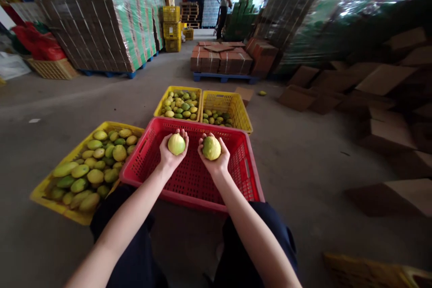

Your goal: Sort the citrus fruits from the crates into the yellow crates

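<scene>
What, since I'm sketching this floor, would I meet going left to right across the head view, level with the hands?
Yellow crate, left hand holding one fruit, right hand holding another fruit, cardboard boxes.

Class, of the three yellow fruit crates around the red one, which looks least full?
The yellow crate beyond the right hand: its fruit lies low between bare walls; the back-left crate and left crate are fuller.
</scene>
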Available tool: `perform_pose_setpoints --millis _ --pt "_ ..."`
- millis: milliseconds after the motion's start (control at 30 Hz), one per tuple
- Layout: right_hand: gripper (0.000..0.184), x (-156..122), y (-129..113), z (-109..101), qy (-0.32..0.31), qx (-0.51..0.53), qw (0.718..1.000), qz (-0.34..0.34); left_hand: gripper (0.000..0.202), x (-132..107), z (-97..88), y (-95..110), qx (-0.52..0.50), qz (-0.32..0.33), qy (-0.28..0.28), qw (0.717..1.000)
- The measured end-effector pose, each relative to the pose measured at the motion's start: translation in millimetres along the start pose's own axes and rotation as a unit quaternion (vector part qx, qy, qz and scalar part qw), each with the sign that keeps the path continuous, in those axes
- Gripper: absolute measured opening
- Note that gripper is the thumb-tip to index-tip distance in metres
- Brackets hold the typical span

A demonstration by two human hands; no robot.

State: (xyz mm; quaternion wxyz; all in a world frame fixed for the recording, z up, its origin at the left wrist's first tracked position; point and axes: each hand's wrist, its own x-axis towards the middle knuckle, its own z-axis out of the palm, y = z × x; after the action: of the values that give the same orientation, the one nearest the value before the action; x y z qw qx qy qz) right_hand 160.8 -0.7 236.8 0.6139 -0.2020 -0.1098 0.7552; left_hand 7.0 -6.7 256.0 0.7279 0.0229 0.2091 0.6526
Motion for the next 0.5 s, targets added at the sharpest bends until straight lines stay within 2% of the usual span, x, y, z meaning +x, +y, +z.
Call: perform_pose_setpoints --millis 200,367,500 --pt "0.030 18.1 6.5 -2.0 -0.003 -0.017 0.997 -0.072 0.033 24.7 5.4 -16.5 0.095 0.077 -0.056 0.991" --pt "0.034 26.8 6.9 0.7 0.021 0.009 0.995 -0.095 0.038 33.0 17.8 -30.2 0.104 0.055 -0.058 0.991" --pt "0.032 28.1 1.4 4.0 0.033 0.026 0.994 -0.101 0.039 37.1 16.9 -36.2 0.118 0.051 -0.093 0.987"
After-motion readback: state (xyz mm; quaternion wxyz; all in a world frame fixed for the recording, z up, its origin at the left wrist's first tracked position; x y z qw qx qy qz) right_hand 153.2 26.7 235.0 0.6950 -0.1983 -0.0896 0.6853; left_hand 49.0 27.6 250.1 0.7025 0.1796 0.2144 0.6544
